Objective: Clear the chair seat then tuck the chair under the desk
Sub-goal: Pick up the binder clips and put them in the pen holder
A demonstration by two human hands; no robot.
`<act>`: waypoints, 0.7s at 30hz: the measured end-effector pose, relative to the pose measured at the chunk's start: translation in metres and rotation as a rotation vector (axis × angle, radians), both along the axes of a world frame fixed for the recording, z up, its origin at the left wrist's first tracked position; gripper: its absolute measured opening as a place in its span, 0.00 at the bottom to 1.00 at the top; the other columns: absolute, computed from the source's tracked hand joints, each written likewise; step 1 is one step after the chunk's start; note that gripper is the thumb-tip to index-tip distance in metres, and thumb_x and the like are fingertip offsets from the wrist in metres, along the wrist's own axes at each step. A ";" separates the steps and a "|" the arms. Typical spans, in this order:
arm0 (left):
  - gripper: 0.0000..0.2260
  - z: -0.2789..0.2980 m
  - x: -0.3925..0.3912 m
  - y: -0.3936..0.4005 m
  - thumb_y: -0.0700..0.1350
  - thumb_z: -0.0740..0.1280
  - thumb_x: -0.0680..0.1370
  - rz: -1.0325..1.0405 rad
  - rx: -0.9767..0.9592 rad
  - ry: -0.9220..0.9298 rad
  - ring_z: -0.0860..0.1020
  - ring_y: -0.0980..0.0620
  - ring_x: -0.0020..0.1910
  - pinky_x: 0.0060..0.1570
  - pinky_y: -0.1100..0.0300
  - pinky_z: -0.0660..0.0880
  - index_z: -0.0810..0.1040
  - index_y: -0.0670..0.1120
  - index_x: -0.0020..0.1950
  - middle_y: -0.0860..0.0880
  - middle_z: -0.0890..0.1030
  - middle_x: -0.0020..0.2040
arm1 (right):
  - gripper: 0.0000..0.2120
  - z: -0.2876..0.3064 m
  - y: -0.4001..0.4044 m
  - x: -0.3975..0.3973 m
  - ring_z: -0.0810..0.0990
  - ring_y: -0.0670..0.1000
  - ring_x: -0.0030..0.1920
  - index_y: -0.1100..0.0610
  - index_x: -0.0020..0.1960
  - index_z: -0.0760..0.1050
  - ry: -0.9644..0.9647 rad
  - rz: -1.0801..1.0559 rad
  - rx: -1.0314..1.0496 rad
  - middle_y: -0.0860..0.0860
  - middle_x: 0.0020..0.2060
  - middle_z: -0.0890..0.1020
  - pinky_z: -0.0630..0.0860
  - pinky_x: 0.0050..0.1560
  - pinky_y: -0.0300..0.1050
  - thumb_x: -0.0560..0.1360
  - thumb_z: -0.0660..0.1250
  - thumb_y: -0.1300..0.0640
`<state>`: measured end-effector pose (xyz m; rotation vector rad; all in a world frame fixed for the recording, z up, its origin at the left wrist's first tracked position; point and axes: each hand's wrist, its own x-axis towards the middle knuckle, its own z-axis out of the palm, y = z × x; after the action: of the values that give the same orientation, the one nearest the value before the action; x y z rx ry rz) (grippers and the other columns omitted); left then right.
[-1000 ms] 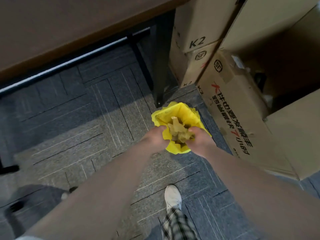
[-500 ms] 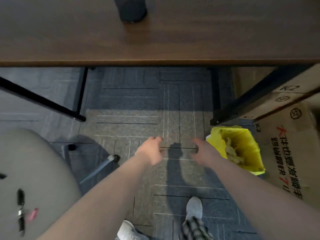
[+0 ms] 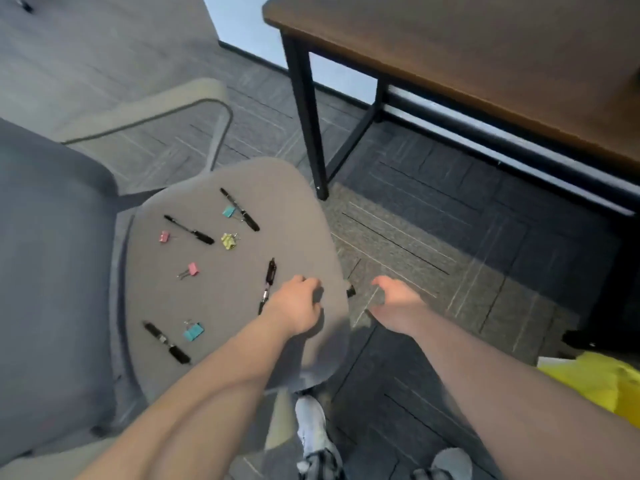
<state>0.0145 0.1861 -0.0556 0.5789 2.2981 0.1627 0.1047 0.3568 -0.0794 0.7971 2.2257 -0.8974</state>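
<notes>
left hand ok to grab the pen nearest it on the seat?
Probably yes. The left hand hovers over the chair seat right beside that pen, fingers loosely curled and empty, with nothing lying between them.

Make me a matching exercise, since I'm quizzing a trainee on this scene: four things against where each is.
Things:
1. yellow binder clip
2. left hand
3. right hand
4. yellow bag

Places:
A. over the carpet, beside the seat
B. on the floor at far right
C. mid-seat, between two pens
D. over the seat's front edge

Pairs: 1-C, 2-D, 3-A, 4-B
</notes>
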 end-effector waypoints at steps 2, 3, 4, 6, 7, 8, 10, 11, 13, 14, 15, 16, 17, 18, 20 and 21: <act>0.18 0.005 -0.016 -0.039 0.46 0.60 0.77 0.086 -0.007 0.026 0.70 0.40 0.65 0.63 0.49 0.70 0.68 0.47 0.67 0.42 0.71 0.65 | 0.23 0.004 -0.031 -0.027 0.75 0.56 0.60 0.47 0.68 0.65 0.001 0.080 0.007 0.52 0.66 0.70 0.72 0.57 0.48 0.73 0.63 0.53; 0.18 0.006 -0.023 -0.058 0.45 0.60 0.77 0.120 -0.019 0.041 0.70 0.40 0.64 0.62 0.49 0.71 0.69 0.46 0.66 0.42 0.71 0.64 | 0.23 0.004 -0.044 -0.039 0.74 0.57 0.61 0.48 0.66 0.66 -0.003 0.124 0.012 0.52 0.65 0.70 0.72 0.57 0.48 0.72 0.64 0.53; 0.17 0.006 -0.029 -0.075 0.45 0.60 0.76 0.146 -0.034 0.053 0.70 0.40 0.64 0.62 0.48 0.71 0.70 0.46 0.65 0.42 0.72 0.63 | 0.23 0.003 -0.058 -0.051 0.74 0.57 0.62 0.48 0.66 0.66 -0.004 0.166 0.013 0.52 0.65 0.70 0.72 0.59 0.49 0.71 0.63 0.54; 0.17 0.003 -0.036 -0.108 0.45 0.59 0.76 0.189 -0.075 0.059 0.70 0.40 0.64 0.62 0.47 0.71 0.70 0.47 0.64 0.43 0.72 0.63 | 0.23 -0.002 -0.082 -0.068 0.73 0.58 0.63 0.49 0.66 0.67 0.000 0.246 0.001 0.53 0.66 0.71 0.72 0.62 0.50 0.71 0.62 0.57; 0.16 0.001 -0.039 -0.122 0.45 0.59 0.76 0.208 -0.096 0.058 0.70 0.40 0.64 0.61 0.46 0.71 0.70 0.48 0.64 0.43 0.72 0.62 | 0.22 -0.003 -0.093 -0.076 0.73 0.58 0.63 0.51 0.66 0.68 0.013 0.292 0.001 0.54 0.65 0.71 0.72 0.63 0.50 0.72 0.62 0.58; 0.16 -0.002 -0.041 -0.135 0.45 0.59 0.76 0.222 -0.114 0.058 0.70 0.41 0.63 0.60 0.46 0.72 0.70 0.48 0.64 0.44 0.71 0.62 | 0.21 -0.005 -0.105 -0.081 0.73 0.58 0.63 0.52 0.66 0.68 0.036 0.335 0.011 0.55 0.65 0.72 0.71 0.63 0.50 0.74 0.63 0.57; 0.16 -0.010 -0.043 -0.156 0.43 0.59 0.76 0.243 -0.141 0.075 0.69 0.42 0.62 0.57 0.47 0.73 0.70 0.48 0.63 0.45 0.71 0.62 | 0.18 -0.011 -0.124 -0.087 0.74 0.59 0.61 0.54 0.64 0.71 0.087 0.394 0.051 0.56 0.61 0.74 0.73 0.60 0.51 0.75 0.64 0.53; 0.16 -0.013 -0.043 -0.163 0.42 0.59 0.76 0.254 -0.153 0.087 0.69 0.42 0.62 0.56 0.48 0.73 0.70 0.48 0.64 0.45 0.71 0.61 | 0.17 -0.013 -0.131 -0.089 0.75 0.60 0.60 0.53 0.63 0.72 0.099 0.425 0.070 0.56 0.60 0.75 0.74 0.59 0.52 0.75 0.64 0.54; 0.17 -0.019 -0.042 -0.174 0.42 0.60 0.76 0.256 -0.191 0.116 0.69 0.43 0.62 0.53 0.49 0.72 0.68 0.49 0.64 0.46 0.70 0.62 | 0.17 -0.019 -0.142 -0.091 0.77 0.60 0.58 0.51 0.62 0.72 0.100 0.510 0.102 0.54 0.57 0.77 0.75 0.57 0.52 0.73 0.63 0.56; 0.17 -0.021 -0.042 -0.178 0.42 0.60 0.76 0.244 -0.224 0.127 0.69 0.44 0.62 0.52 0.50 0.72 0.67 0.49 0.65 0.46 0.70 0.62 | 0.17 -0.021 -0.145 -0.091 0.77 0.60 0.57 0.51 0.61 0.72 0.095 0.548 0.117 0.54 0.56 0.77 0.76 0.56 0.52 0.72 0.64 0.55; 0.18 -0.024 -0.042 -0.180 0.43 0.61 0.76 0.227 -0.258 0.132 0.69 0.44 0.62 0.51 0.50 0.72 0.66 0.49 0.66 0.46 0.69 0.62 | 0.17 -0.024 -0.148 -0.091 0.77 0.60 0.56 0.52 0.60 0.72 0.089 0.573 0.135 0.54 0.55 0.76 0.76 0.56 0.51 0.71 0.66 0.54; 0.19 -0.026 -0.043 -0.182 0.44 0.62 0.76 0.208 -0.289 0.133 0.70 0.44 0.62 0.51 0.50 0.72 0.65 0.50 0.67 0.45 0.69 0.62 | 0.18 -0.027 -0.151 -0.091 0.77 0.60 0.56 0.52 0.59 0.72 0.082 0.592 0.153 0.55 0.55 0.74 0.76 0.56 0.51 0.71 0.68 0.52; 0.20 -0.028 -0.044 -0.183 0.44 0.62 0.76 0.187 -0.311 0.130 0.71 0.43 0.62 0.51 0.50 0.73 0.64 0.50 0.67 0.45 0.69 0.62 | 0.19 -0.028 -0.153 -0.091 0.77 0.60 0.55 0.53 0.60 0.71 0.078 0.609 0.168 0.55 0.56 0.73 0.76 0.56 0.52 0.71 0.69 0.51; 0.20 -0.030 -0.044 -0.184 0.43 0.62 0.76 0.170 -0.326 0.127 0.71 0.42 0.61 0.52 0.49 0.73 0.64 0.49 0.67 0.44 0.68 0.62 | 0.19 -0.030 -0.155 -0.091 0.77 0.61 0.55 0.53 0.60 0.71 0.075 0.621 0.179 0.56 0.56 0.72 0.75 0.56 0.52 0.71 0.69 0.50; 0.20 -0.033 -0.044 -0.183 0.39 0.61 0.76 0.145 -0.331 0.124 0.72 0.41 0.60 0.53 0.50 0.72 0.64 0.47 0.67 0.43 0.67 0.62 | 0.19 -0.033 -0.157 -0.093 0.77 0.61 0.55 0.53 0.62 0.70 0.078 0.619 0.192 0.57 0.57 0.71 0.75 0.55 0.52 0.73 0.67 0.52; 0.20 -0.035 -0.044 -0.183 0.37 0.60 0.75 0.139 -0.319 0.123 0.72 0.40 0.59 0.53 0.50 0.72 0.64 0.46 0.66 0.42 0.67 0.62 | 0.18 -0.034 -0.158 -0.094 0.77 0.61 0.56 0.54 0.63 0.70 0.083 0.609 0.194 0.57 0.58 0.71 0.74 0.55 0.52 0.74 0.66 0.53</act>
<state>-0.0297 0.0026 -0.0909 0.2726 2.4175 -0.1768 0.0108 0.1992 -0.1138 0.1276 2.4402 -0.4272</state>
